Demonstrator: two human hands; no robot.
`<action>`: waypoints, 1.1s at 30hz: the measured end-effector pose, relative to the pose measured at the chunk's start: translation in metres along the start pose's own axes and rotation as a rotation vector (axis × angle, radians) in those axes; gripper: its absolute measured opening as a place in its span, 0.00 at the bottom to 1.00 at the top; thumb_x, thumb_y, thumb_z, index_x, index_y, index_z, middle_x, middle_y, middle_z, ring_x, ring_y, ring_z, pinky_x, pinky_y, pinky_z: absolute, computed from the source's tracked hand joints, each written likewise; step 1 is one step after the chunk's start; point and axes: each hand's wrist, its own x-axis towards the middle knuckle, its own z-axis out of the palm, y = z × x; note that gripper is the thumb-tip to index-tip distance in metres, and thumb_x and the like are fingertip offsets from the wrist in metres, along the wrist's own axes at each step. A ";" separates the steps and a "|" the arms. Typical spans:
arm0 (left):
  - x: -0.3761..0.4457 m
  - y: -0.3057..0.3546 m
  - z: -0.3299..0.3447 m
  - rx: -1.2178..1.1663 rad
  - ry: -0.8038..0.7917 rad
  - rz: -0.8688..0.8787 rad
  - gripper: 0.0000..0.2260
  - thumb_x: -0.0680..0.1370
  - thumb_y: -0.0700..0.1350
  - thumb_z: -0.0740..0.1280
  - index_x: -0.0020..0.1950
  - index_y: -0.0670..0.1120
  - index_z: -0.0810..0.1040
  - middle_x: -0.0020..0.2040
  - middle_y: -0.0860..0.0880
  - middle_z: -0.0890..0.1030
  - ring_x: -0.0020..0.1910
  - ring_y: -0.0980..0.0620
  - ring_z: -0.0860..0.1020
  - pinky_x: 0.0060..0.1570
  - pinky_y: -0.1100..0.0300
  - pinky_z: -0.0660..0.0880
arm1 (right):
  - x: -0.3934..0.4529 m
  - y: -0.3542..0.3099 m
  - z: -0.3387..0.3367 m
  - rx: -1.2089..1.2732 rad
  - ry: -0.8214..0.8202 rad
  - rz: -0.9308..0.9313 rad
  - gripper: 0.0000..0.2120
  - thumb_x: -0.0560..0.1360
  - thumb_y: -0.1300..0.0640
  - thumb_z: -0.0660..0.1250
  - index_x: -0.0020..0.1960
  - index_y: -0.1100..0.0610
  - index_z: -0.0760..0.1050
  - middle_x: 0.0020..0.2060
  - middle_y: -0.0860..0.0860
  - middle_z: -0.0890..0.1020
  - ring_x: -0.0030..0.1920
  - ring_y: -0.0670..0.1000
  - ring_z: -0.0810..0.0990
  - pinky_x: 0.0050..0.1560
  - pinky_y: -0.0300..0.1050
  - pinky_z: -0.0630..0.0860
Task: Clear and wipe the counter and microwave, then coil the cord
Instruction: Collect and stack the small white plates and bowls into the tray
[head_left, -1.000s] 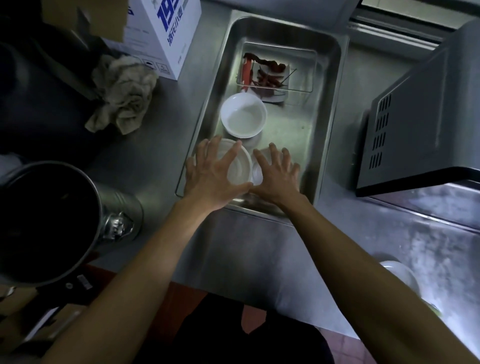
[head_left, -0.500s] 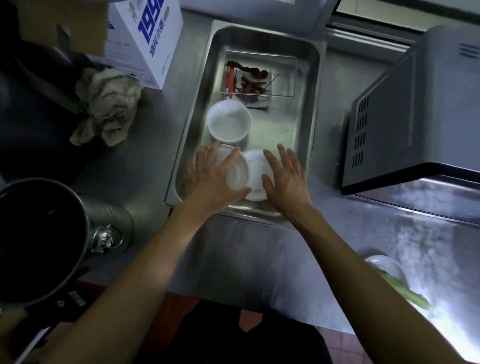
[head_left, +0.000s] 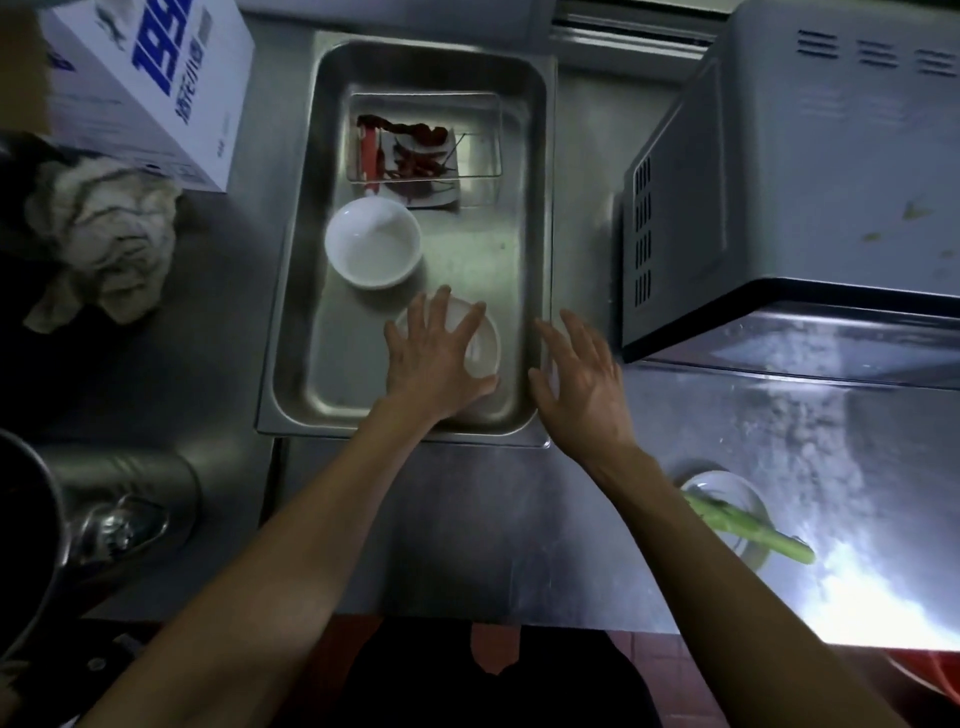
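Note:
A steel tray (head_left: 291, 332) lies on the steel counter (head_left: 467, 530). In it stand a white bowl (head_left: 373, 242), a clear box with red chillies (head_left: 415, 150), and white dishes (head_left: 480, 345) at the near right corner. My left hand (head_left: 434, 358) lies flat on those dishes with its fingers spread. My right hand (head_left: 582, 382) hovers open over the tray's right rim and holds nothing. The grey microwave (head_left: 800, 197) stands to the right. A crumpled cloth (head_left: 104, 239) lies at the left. No cord shows.
A white box with blue print (head_left: 150, 88) stands at the back left. A large steel pot (head_left: 62, 530) sits at the near left. A small white dish with a green vegetable stalk (head_left: 737, 519) rests on the counter at the right.
My left hand slid to the right over the near dishes. My right hand lifted off the dishes and moved right, out past the tray's rim.

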 end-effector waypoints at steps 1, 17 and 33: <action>0.002 0.000 0.002 0.005 -0.004 -0.002 0.45 0.68 0.68 0.70 0.79 0.60 0.52 0.81 0.45 0.48 0.79 0.38 0.48 0.70 0.30 0.54 | -0.003 0.003 0.001 0.007 0.000 0.000 0.26 0.79 0.55 0.65 0.76 0.53 0.65 0.76 0.56 0.64 0.77 0.59 0.59 0.74 0.60 0.63; 0.013 -0.002 0.013 0.034 -0.036 -0.017 0.44 0.70 0.69 0.68 0.80 0.59 0.52 0.81 0.45 0.47 0.79 0.38 0.46 0.71 0.28 0.51 | -0.021 0.018 0.010 0.011 0.007 0.047 0.26 0.79 0.53 0.66 0.75 0.53 0.66 0.76 0.57 0.65 0.77 0.59 0.60 0.73 0.61 0.64; -0.045 0.016 -0.044 0.036 0.134 0.095 0.32 0.79 0.61 0.60 0.79 0.52 0.54 0.80 0.45 0.58 0.79 0.41 0.55 0.71 0.32 0.56 | -0.040 0.006 -0.020 0.076 -0.018 0.130 0.27 0.79 0.53 0.66 0.76 0.53 0.65 0.75 0.57 0.67 0.74 0.60 0.64 0.72 0.60 0.65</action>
